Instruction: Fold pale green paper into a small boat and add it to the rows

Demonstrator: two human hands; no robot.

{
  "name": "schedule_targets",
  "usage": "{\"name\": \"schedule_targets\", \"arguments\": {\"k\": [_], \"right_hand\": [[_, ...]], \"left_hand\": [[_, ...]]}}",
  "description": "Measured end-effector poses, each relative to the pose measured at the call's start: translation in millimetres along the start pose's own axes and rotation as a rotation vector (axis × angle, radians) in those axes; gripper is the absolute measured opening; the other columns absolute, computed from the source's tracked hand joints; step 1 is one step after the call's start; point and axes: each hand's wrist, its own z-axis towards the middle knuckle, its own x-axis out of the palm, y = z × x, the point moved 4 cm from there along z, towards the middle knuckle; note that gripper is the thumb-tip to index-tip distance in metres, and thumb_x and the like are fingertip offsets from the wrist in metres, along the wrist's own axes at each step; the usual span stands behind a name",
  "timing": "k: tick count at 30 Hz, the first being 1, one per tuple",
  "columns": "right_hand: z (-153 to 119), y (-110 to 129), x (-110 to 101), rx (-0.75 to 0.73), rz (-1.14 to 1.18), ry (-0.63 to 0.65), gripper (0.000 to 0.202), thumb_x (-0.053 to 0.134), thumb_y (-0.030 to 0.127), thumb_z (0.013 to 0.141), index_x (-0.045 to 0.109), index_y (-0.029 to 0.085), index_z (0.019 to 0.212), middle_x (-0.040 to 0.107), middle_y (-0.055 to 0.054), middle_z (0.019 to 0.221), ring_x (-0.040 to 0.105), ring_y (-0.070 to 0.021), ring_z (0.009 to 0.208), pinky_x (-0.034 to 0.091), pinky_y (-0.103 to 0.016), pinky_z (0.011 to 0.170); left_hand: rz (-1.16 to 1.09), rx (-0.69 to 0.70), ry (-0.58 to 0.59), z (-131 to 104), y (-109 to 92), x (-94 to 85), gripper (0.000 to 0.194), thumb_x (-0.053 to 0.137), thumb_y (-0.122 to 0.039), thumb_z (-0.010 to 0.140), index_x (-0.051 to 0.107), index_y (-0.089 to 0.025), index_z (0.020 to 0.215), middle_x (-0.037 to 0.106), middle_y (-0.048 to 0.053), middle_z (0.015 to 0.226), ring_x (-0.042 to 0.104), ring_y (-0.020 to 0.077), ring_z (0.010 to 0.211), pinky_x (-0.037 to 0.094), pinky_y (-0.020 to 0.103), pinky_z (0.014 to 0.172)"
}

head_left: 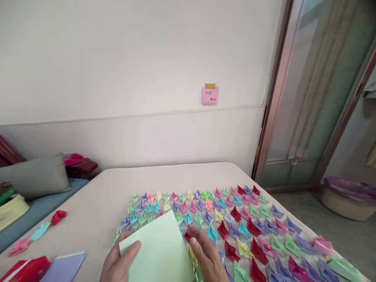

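Note:
A pale green sheet of paper (pixel 160 250) is held up at the bottom centre. My left hand (pixel 121 256) pinches its left edge, thumb on the front face. At the right, my right hand (pixel 205 252) is beside the sheet's edge with its fingers loosely curved; whether it touches the paper is unclear. Behind and to the right of both hands, rows of small folded paper boats (pixel 232 250) in many colours cover the table (pixel 117 182). The sheet hides some of the boats.
At the lower left lie purple and blue paper sheets (pixel 66 266), a red packet (pixel 28 269) and several folded pieces (pixel 40 231). A grey cushion (pixel 38 176) rests beyond. A pink note (pixel 210 95) is taped to the wall; a tub (pixel 349 199) stands at right.

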Motion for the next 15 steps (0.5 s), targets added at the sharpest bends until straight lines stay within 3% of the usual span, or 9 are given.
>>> {"name": "schedule_targets", "arguments": {"k": [4, 8, 12, 15], "right_hand": [[2, -1, 8, 0.105, 0.095, 0.203, 0.05, 0.06, 0.064, 0.081, 0.071, 0.019, 0.099, 0.077, -0.008, 0.092, 0.07, -0.0267, 0.092, 0.05, -0.034, 0.082], [-4, -9, 20, 0.248, 0.266, 0.369, 0.038, 0.075, 0.052, 0.073, 0.073, 0.019, 0.09, 0.076, -0.003, 0.075, 0.071, -0.0197, 0.069, 0.047, -0.026, 0.065], [-6, -30, 23, 0.334, 0.36, 0.34, 0.034, 0.083, 0.046, 0.065, 0.073, 0.017, 0.081, 0.076, -0.004, 0.068, 0.069, -0.0188, 0.058, 0.046, -0.025, 0.057], [-5, -41, 21, 0.369, 0.355, 0.273, 0.036, 0.085, 0.046, 0.061, 0.069, 0.016, 0.07, 0.073, -0.003, 0.057, 0.063, -0.0158, 0.048, 0.044, -0.024, 0.05]], "left_hand": [[0.005, 0.019, -0.026, 16, 21, 0.7, 0.041, 0.056, -0.052, 0.076, 0.066, -0.026, 0.106, 0.08, 0.004, 0.092, 0.071, 0.0361, 0.101, 0.058, 0.042, 0.076], [-0.132, -0.057, -0.004, 16, 33, 4.4, 0.04, 0.06, -0.044, 0.075, 0.063, -0.025, 0.109, 0.079, 0.005, 0.092, 0.074, 0.035, 0.09, 0.057, 0.04, 0.065], [-0.411, -0.175, 0.133, 7, 29, 19.3, 0.024, 0.07, -0.037, 0.07, 0.057, -0.026, 0.087, 0.077, 0.001, 0.076, 0.075, 0.0299, 0.073, 0.048, 0.03, 0.048], [-0.453, -0.161, 0.18, 4, 24, 27.9, 0.029, 0.077, -0.039, 0.066, 0.053, -0.025, 0.072, 0.072, -0.003, 0.059, 0.073, 0.0255, 0.062, 0.043, 0.026, 0.046]]}}
